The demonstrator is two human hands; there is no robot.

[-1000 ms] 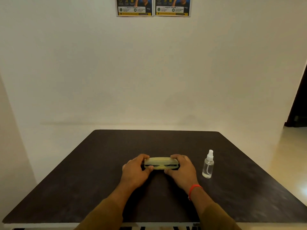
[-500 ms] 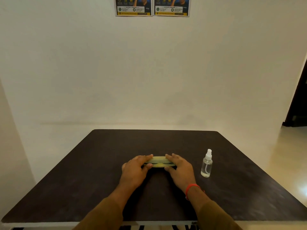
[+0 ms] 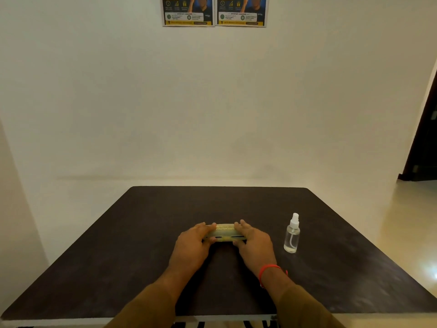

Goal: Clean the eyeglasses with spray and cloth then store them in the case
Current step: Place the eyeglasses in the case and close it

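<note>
Both grips clasp the case (image 3: 224, 233) from its ends: the left grip (image 3: 192, 242) covers the left end and the right grip (image 3: 254, 242) the right end. Fingers lie over the lid and thumbs are tucked against the near edge, so each pinches the case between fingers and thumb. The case lies flat on the worktop (image 3: 118, 256), straight ahead of the person, with its long axis running left to right. A dark slit shows along its near face, which suggests the lid is not quite seated. Neither glasses nor cloth can be seen; whether they are inside cannot be told. The spray (image 3: 292, 235) stands upright to the right of the case, apart from it and nearer the right grip. If closing is the step in hand, the push must go straight down, evenly at both ends, since the two grips sit symmetrically across that long axis. Uneven pressure could tip the case or leave one end gaping.
</note>
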